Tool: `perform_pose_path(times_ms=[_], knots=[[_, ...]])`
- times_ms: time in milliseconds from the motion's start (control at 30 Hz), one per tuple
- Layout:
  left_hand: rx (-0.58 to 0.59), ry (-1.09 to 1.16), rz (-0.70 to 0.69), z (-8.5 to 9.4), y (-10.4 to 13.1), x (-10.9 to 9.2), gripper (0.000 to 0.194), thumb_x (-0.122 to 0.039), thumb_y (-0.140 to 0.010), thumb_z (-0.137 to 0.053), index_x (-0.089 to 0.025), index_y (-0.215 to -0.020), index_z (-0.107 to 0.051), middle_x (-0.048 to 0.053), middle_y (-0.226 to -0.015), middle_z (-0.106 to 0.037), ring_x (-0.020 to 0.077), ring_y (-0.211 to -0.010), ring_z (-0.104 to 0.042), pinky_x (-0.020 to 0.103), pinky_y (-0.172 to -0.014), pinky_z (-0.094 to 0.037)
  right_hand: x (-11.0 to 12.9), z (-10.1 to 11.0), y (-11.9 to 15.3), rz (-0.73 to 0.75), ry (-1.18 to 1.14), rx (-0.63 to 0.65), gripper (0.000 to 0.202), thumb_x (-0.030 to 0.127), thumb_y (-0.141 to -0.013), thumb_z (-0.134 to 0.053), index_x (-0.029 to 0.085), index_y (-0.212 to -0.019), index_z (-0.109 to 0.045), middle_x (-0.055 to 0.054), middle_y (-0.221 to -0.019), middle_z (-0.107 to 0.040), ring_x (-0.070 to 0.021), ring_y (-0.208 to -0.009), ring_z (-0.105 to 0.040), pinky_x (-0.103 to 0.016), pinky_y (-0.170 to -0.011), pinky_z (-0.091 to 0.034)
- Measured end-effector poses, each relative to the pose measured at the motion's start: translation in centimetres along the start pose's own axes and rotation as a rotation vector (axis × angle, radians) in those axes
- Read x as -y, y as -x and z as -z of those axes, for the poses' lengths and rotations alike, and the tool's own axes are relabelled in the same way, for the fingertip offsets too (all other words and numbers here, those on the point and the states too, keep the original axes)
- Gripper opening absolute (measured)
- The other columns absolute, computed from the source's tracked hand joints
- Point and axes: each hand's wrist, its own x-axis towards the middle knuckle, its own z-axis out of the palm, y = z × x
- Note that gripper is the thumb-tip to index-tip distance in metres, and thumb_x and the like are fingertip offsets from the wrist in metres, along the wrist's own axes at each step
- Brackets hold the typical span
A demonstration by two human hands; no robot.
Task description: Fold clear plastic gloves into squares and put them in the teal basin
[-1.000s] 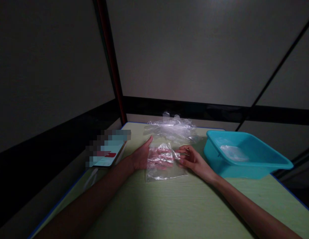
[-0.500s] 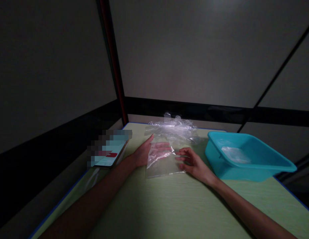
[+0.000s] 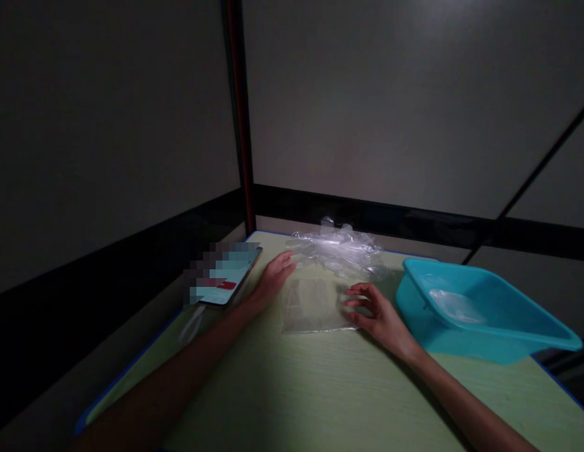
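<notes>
A clear plastic bag (image 3: 315, 306) lies flat on the light green table (image 3: 282, 383) in front of me. My left hand (image 3: 274, 276) is just off its upper left corner, fingers stretched out and holding nothing. On the other side, my right hand (image 3: 379, 318) hovers at the bag's right edge with its fingers curved and apart. Its fingertips overlap that edge in view; whether they touch the film I cannot tell. Beyond both hands sits a crumpled heap of clear plastic bags (image 3: 341, 250).
To the right stands a teal plastic basin (image 3: 471, 342) with a clear plastic piece (image 3: 456, 306) inside. A phone (image 3: 228, 290), partly blurred out, lies at the left edge, with a white strap (image 3: 192, 323) below it. Walls (image 3: 358, 113) close off the left and far sides.
My left hand has come out from under the bag's film and moved to its left. The bag now lies flat. My right hand stays by its right edge; the view has turned slightly left.
</notes>
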Motion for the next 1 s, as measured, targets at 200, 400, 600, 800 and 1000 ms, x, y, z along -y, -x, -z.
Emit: perform_pose_path(times_ms=[200, 400, 600, 800, 1000], knots=[[-0.097, -0.252, 0.021, 0.9, 0.7, -0.7, 0.016, -0.016, -0.065, -0.045, -0.016, -0.08, -0.051, 0.001, -0.068, -0.06, 0.0163, -0.068, -0.056, 0.026, -0.063, -0.039, -0.3, 0.7, 0.1, -0.014, 0.068, -0.018, 0.029, 0.023, -0.071, -0.057, 0.022, -0.092, -0.038, -0.005, -0.1, -0.043, -0.0142, -0.077, -0.052, -0.023, -0.052, -0.043], [0.121, -0.367, 0.084, 1.9, 4.2, -2.4, 0.002, -0.018, -0.062, -0.049, -0.017, -0.06, -0.048, -0.005, -0.047, -0.052, 0.012, -0.045, -0.048, 0.022, -0.046, -0.032, -0.7, 1.4, 0.2, -0.11, 0.005, -0.003, 0.029, 0.024, -0.068, -0.056, 0.021, -0.088, -0.036, 0.003, -0.073, -0.044, -0.0074, -0.052, -0.044, -0.019, -0.039, -0.034], [0.191, -0.357, 0.134, 1.9, 7.1, -0.7, 0.021, -0.019, -0.06, -0.05, -0.016, -0.08, -0.045, -0.005, -0.054, -0.051, 0.012, -0.053, -0.049, 0.021, -0.049, -0.033, -0.1, 1.1, 0.1, -0.155, 0.012, -0.021, 0.032, 0.024, -0.061, -0.06, 0.02, -0.084, -0.037, 0.006, -0.065, -0.044, -0.0047, -0.043, -0.042, -0.017, -0.036, -0.03], [0.16, -0.298, 0.18, 1.3, 7.8, -0.8, 0.032, -0.017, -0.058, -0.051, -0.016, -0.088, -0.041, -0.005, -0.057, -0.052, 0.012, -0.055, -0.05, 0.022, -0.051, -0.035, 0.2, 0.9, 0.1, -0.155, -0.006, -0.036, 0.032, 0.024, -0.059, -0.06, 0.021, -0.082, -0.038, 0.007, -0.064, -0.044, -0.0053, -0.043, -0.045, -0.017, -0.035, -0.029], [0.095, -0.266, 0.22, 1.2, 7.7, -0.9, 0.04, -0.017, -0.055, -0.053, -0.016, -0.092, -0.038, -0.007, -0.057, -0.052, 0.0115, -0.054, -0.05, 0.022, -0.052, -0.036, 0.6, 1.1, 0.2, -0.168, -0.034, 0.0, 0.034, 0.022, -0.06, -0.061, 0.02, -0.084, -0.037, 0.007, -0.066, -0.044, -0.0061, -0.046, -0.048, -0.017, -0.036, -0.03]])
